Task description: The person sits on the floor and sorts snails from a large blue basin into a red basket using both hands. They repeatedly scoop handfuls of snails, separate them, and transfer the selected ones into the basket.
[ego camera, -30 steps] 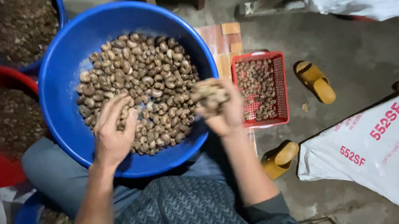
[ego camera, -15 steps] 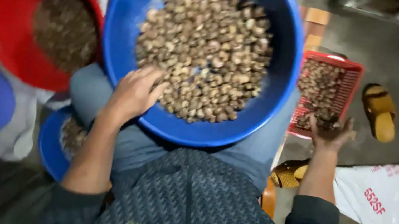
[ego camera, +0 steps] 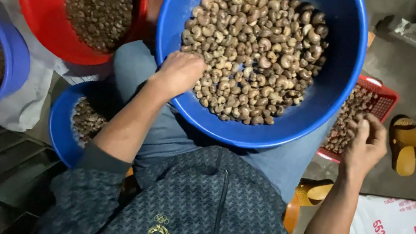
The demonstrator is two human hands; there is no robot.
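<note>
Resting on the near edge of the heap of cashew nuts [ego camera: 255,46], the left hand [ego camera: 178,73] is curled shut, knuckles up; what it grips cannot be told. The nuts lie just ahead of it in the big blue basin [ego camera: 333,98] on the lap. The right hand [ego camera: 366,145] hangs off to the right, fingers loosely apart, over the red basket [ego camera: 383,97] of nuts on the floor. A red basin [ego camera: 42,2] and smaller blue bowls [ego camera: 60,121] lie left.

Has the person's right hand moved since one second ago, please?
Yes. The right hand left the big blue basin and now hangs over the red basket beside it.
</note>
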